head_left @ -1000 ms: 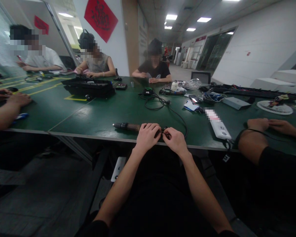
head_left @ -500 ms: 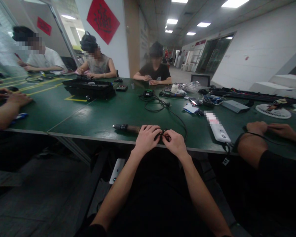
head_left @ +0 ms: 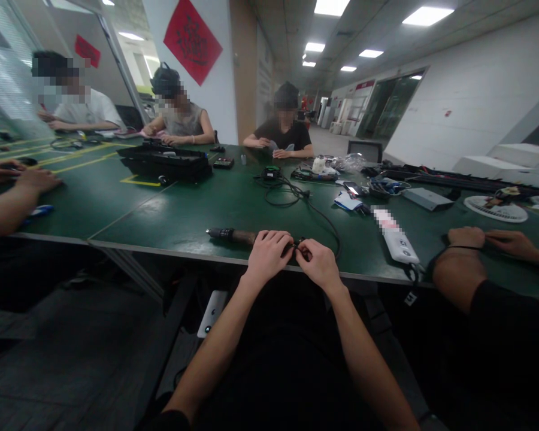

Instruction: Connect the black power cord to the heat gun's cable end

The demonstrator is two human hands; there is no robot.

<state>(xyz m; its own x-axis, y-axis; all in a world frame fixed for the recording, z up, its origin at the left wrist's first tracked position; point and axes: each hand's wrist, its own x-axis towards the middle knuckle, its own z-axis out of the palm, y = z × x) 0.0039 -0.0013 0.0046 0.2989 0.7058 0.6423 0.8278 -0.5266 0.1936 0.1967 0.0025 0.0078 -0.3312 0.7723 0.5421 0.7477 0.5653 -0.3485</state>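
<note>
A long dark tool with a brown handle [head_left: 233,235] lies along the near edge of the green table [head_left: 184,209]. My left hand [head_left: 268,255] is curled over its right end, fingers closed on it. My right hand [head_left: 318,261] pinches a small black part where a black cable [head_left: 327,222] leaves the tool; what exactly it grips is too small to name. The two hands touch each other at the fingertips.
A white power strip [head_left: 397,239] lies right of my hands. A co-worker's forearms [head_left: 462,263] rest at the right edge, another person's hands [head_left: 22,179] at the left. A black case [head_left: 166,161], coiled cables and small parts sit farther back; three people sit across.
My hands stay at the same spot on the tool with small finger movements. The view has tilted slightly, so the table sits a little lower in the picture.
</note>
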